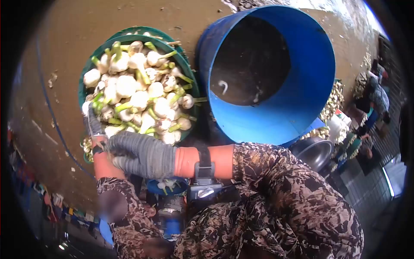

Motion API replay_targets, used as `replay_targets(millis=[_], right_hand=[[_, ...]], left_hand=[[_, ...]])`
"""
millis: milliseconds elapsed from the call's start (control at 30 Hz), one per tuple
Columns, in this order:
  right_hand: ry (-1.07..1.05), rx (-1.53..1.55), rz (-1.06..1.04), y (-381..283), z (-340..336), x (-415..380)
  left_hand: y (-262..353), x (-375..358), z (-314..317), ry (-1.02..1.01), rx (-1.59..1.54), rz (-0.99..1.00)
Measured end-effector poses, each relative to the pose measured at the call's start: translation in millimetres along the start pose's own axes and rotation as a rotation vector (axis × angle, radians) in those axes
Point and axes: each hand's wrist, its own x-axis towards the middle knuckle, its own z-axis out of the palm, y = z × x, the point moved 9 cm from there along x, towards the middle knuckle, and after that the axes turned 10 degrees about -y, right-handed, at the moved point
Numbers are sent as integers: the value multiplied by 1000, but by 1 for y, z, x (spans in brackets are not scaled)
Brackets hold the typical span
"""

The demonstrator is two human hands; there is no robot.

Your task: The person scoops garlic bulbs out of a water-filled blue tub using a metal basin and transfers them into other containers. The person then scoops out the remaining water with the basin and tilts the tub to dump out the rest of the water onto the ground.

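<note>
Garlic bulbs with cut green stems are heaped in a green tub. My left hand, in a grey knit glove, is at the tub's near left rim, beside a white bulb. Its fingers are mostly hidden, so I cannot see whether they grip that bulb. Across my left wrist lies my right hand, also grey-gloved, its fingers curled in at the left glove's cuff. What these fingers pinch, if anything, is too small to make out. A black strap circles my right forearm.
A large blue barrel stands open right of the tub, with a dark bottom. Beyond it are a metal bowl, piles of garlic and people at work. Below my arms is a small blue container holding several bulbs.
</note>
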Motion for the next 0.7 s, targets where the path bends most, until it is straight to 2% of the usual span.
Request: replay_targets(millis=[33,67,100,200,233,267,300,333,367,400,433,500,533,567,600,633,700], right_hand=[[-7,-9,82,-9,-20,-25],[-18,-117,25,-8,-37,-45],[58,-128,0,-7,-59,-70],[296,-105,141,13,-138,-145],[420,115,252,37,-168,-173],[455,30,447,54,-205,-199],[610,-43,556,77,-247,-231],[723,-195,652,95,-285,-262],[769,-404,699,116,-327,-292],[875,-379,672,155,-365,-329],[874,-637,1024,152,-391,-358],[914,-703,1186,153,-425,-387],[867,-793,1235,154,-440,-389],[812,-881,1281,163,-457,-390],[807,-861,1273,200,-492,-402],[661,-786,1342,267,-531,-422],[546,-863,1355,300,-561,-431]], left_hand=[[15,-14,22,60,2,-107],[20,-27,33,62,-115,-278],[9,-5,17,-138,-110,-226],[17,2,-16,-174,117,-201],[28,15,-36,-160,459,-65],[52,-15,-26,139,641,13],[96,-51,27,241,933,185],[128,-83,85,256,1271,357],[137,-106,142,89,1132,501],[144,-131,195,-66,990,631],[144,-149,248,-186,994,676],[136,-163,336,-407,1033,698],[123,-153,364,-500,898,723],[115,-141,392,-537,937,672],[106,-127,415,-554,936,665],[94,-113,433,-570,935,658],[66,-85,453,-557,1071,628]])
